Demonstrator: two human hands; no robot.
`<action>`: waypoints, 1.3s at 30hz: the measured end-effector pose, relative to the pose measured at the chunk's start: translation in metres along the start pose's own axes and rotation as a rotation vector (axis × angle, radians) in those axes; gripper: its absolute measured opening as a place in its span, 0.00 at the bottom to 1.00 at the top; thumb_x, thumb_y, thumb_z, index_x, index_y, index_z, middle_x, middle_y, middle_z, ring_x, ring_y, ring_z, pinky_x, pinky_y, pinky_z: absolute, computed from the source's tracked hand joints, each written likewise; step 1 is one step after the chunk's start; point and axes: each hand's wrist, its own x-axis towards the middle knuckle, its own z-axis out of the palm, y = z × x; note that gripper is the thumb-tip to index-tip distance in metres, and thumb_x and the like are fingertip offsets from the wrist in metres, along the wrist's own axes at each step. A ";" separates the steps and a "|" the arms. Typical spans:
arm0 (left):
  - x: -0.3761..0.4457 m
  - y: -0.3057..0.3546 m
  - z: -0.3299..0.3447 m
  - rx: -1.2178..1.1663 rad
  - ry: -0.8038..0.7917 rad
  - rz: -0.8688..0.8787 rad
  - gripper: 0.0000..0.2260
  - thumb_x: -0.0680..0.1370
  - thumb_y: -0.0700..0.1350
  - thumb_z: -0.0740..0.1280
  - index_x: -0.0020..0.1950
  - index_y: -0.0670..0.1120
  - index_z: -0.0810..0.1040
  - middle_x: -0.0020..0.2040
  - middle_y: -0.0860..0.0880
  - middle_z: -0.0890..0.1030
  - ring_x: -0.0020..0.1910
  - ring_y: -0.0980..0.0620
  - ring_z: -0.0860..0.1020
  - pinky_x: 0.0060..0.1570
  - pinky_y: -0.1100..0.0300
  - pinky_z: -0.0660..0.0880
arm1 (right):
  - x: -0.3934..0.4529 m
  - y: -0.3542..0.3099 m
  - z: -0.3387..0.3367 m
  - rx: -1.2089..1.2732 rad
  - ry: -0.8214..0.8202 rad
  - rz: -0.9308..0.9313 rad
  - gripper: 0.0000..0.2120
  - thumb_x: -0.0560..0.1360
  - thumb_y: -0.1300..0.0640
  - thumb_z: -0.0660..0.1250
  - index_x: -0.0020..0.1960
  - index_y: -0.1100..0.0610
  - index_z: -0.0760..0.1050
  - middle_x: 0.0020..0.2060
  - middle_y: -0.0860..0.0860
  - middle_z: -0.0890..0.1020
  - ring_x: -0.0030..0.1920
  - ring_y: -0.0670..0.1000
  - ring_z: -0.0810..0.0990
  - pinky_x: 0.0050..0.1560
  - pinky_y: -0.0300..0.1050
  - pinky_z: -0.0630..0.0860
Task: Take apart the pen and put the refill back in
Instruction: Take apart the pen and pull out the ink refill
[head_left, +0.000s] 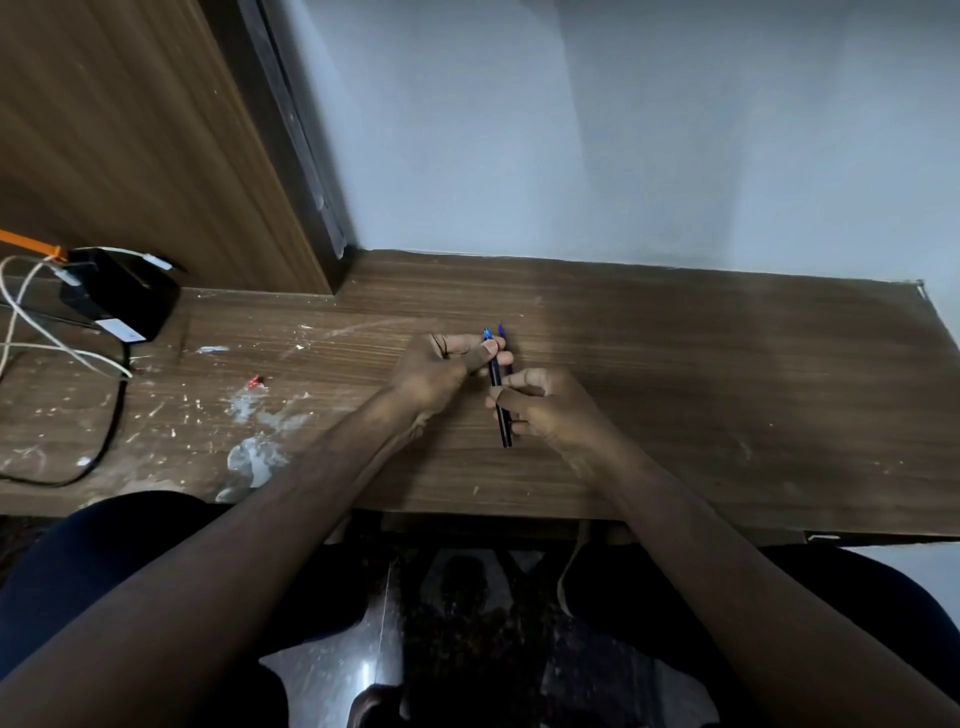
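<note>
A dark pen (502, 415) with a blue tip end is held over the wooden desk (675, 374), pointing away from me. My left hand (441, 369) pinches its far end, thumb and fingers closed around the blue part (488, 334). My right hand (545, 410) grips the lower half of the barrel, whose rear end sticks out below the fingers. A second thin blue point (501, 329), possibly the refill, shows just right of the tip; I cannot tell whether it is separate from the pen.
A black box (122, 299) with white and black cables (31, 332) sits at the desk's left. A small red bit (255, 382) and white paint smears (254, 457) lie left of my hands. A wall rises behind the desk; a wooden panel (130, 130) stands at left.
</note>
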 end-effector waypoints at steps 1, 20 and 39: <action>-0.001 0.000 -0.001 0.003 -0.013 -0.003 0.07 0.82 0.43 0.73 0.57 0.42 0.88 0.52 0.46 0.91 0.52 0.51 0.84 0.64 0.57 0.81 | -0.001 0.000 0.001 0.008 0.017 0.007 0.12 0.79 0.55 0.75 0.60 0.60 0.82 0.56 0.57 0.88 0.60 0.58 0.87 0.65 0.58 0.82; -0.002 -0.003 -0.011 -0.003 -0.084 -0.045 0.12 0.86 0.39 0.66 0.66 0.36 0.83 0.59 0.38 0.87 0.50 0.53 0.88 0.57 0.67 0.83 | 0.004 0.001 0.013 0.093 -0.060 0.097 0.16 0.86 0.47 0.62 0.61 0.56 0.82 0.50 0.54 0.90 0.51 0.52 0.88 0.50 0.47 0.83; 0.000 -0.001 -0.014 -0.004 -0.127 -0.061 0.14 0.87 0.40 0.64 0.68 0.37 0.82 0.63 0.37 0.86 0.64 0.43 0.85 0.67 0.54 0.81 | 0.003 0.004 0.017 0.023 0.052 0.033 0.19 0.77 0.46 0.76 0.62 0.55 0.80 0.51 0.52 0.89 0.51 0.50 0.88 0.55 0.51 0.84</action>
